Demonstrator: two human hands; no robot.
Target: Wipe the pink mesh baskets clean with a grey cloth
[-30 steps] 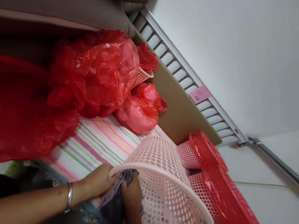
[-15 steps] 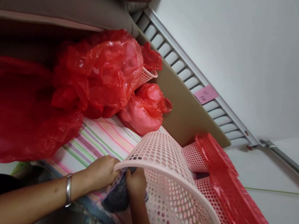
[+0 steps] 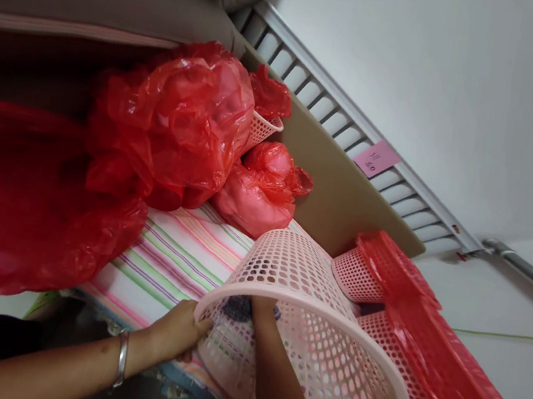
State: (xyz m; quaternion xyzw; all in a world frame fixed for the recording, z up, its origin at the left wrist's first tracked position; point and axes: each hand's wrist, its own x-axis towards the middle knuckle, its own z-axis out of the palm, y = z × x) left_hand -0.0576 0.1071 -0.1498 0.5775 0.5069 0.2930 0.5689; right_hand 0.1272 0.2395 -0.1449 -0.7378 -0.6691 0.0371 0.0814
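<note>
A pink perforated plastic basket (image 3: 281,296) lies tipped on its side on a striped cloth, its wide mouth facing me. My left hand (image 3: 177,330), with a silver bangle at the wrist, grips the left part of the rim. Through the mouth reaches my right hand (image 3: 263,307), pressing a bunched dark grey cloth (image 3: 236,308) against the inner wall. The basket's rim and wall partly hide the fingers of that hand.
Red plastic bags (image 3: 177,125) are heaped at the left, and a smaller knotted red bag (image 3: 260,192) sits behind the basket. More pink baskets (image 3: 358,275) under red plastic stand at the right. A railing (image 3: 331,112) with a pink note (image 3: 377,158) runs along the wall.
My right hand has moved from the rim deeper into the basket, taking the dark cloth with it. My left hand keeps its hold on the rim. The view has shifted slightly.
</note>
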